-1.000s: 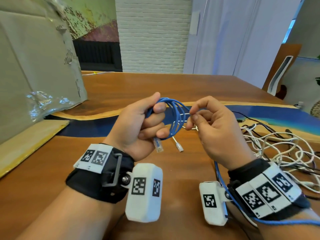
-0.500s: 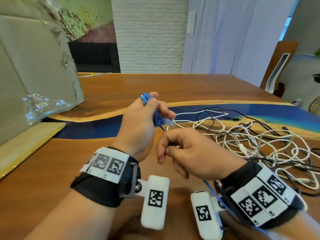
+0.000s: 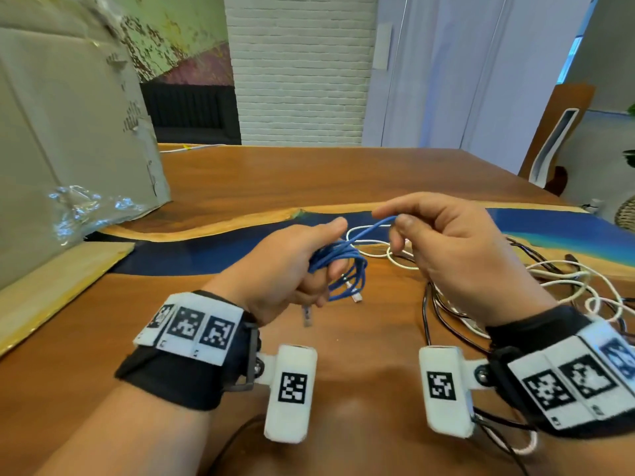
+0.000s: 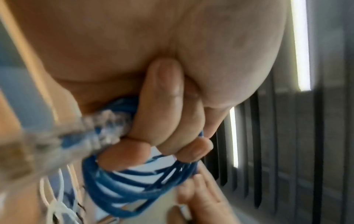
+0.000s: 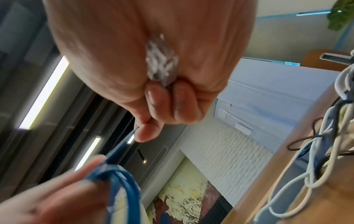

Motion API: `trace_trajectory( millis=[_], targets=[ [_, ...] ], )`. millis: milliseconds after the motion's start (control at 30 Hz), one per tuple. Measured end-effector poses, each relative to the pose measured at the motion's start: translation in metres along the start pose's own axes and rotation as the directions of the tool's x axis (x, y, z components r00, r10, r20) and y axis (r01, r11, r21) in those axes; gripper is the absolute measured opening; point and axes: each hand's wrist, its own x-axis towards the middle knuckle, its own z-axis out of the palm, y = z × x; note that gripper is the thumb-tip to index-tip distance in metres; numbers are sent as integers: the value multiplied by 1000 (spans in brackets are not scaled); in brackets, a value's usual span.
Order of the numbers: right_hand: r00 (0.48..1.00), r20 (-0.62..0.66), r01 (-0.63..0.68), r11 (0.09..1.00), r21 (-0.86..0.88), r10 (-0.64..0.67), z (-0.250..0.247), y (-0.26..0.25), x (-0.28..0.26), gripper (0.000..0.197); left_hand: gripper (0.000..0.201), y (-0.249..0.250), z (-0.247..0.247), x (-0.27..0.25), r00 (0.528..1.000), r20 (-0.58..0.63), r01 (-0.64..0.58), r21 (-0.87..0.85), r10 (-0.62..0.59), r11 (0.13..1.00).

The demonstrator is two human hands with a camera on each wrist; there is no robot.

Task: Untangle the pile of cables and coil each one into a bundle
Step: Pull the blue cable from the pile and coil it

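Here, one blue cable point(image 3: 343, 269): coil in left hand point(image 3: 285, 269), strand pinched by right hand point(image 3: 460, 255)

both hands above table point(image 3: 343, 173), near its front. left hand point(image 3: 285, 266) left of right hand point(image 3: 457, 255), coiled cable point(image 3: 343, 269) between them (one strand runs up to the right fingers). loose cable pile point(image 3: 567, 286) on table, right. cardboard box point(image 3: 68, 132) far left, behind.

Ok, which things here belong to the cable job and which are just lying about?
Job: blue cable, gripped by left hand, pinched by right hand; white cables; black cables.
Lying about: cardboard box, wooden board.
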Motion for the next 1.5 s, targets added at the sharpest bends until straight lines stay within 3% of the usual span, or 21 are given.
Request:
trace_trajectory(
  millis=[100, 233, 333, 433, 533, 633, 700, 800, 933, 1033, 1167, 1233, 1367, 1500],
  targets=[
    [998, -44, 49, 998, -49, -51, 12, 12, 2, 24, 47, 5, 6, -3, 998, 47, -23, -293, 38, 956],
    [991, -102, 66, 975, -214, -90, 23, 20, 1, 22, 43, 10, 14, -3, 998, 41, -24, -462, 48, 887],
    [991, -129, 34, 996, -78, -44, 22, 20, 0, 16, 46, 8, 19, 1, 999, 9, -31, -513, 42, 858],
    [996, -37, -74, 983, 168, 82, 30, 16, -3, 20, 52, 3, 19, 7, 995, -102, -63, -537, 10, 842],
    [967, 115, -253, 867, 429, 226, 33, 15, -3, 36, 52, -3, 15, 11, 969, -246, -107, -495, -20, 862],
    [966, 197, -238, 880, 411, 169, 34, 16, -4, 35, 52, -7, 14, 15, 941, -337, -125, -380, -11, 917],
    [979, 155, -179, 921, 345, 133, 37, 17, -6, 22, 52, -8, 16, 17, 937, -349, -123, -315, 6, 941],
    [986, 87, -163, 926, 342, 141, 38, 20, -7, 18, 54, -9, 16, 18, 928, -373, -116, -265, 9, 957],
    [988, 13, -151, 931, 334, 156, 47, 22, -8, 19, 57, -9, 16, 20, 902, -432, -128, -226, 19, 966],
    [990, -66, -86, 911, 403, 123, 56, 21, -8, 27, 57, -10, 17, 22, 887, -462, -126, -287, -22, 949],
    [985, 51, -161, 777, 608, 165, 58, 16, -9, 39, 54, -8, 17, 22, 883, -459, -86, -356, -94, 931],
    [979, 109, -200, 730, 653, 170, 57, 17, -8, 46, 52, -9, 16, 22, 893, -445, -87, -326, -71, 941],
    [975, 127, -221, 820, 528, 181, 53, 21, -6, 54, 51, -12, 17, 21, 917, -399, -120, -248, 11, 961],
    [956, 2, -270, 877, 398, 294, 46, 27, -5, 37, 52, -17, 17, 22, 929, -358, -150, -126, 96, 981]
  ],
)
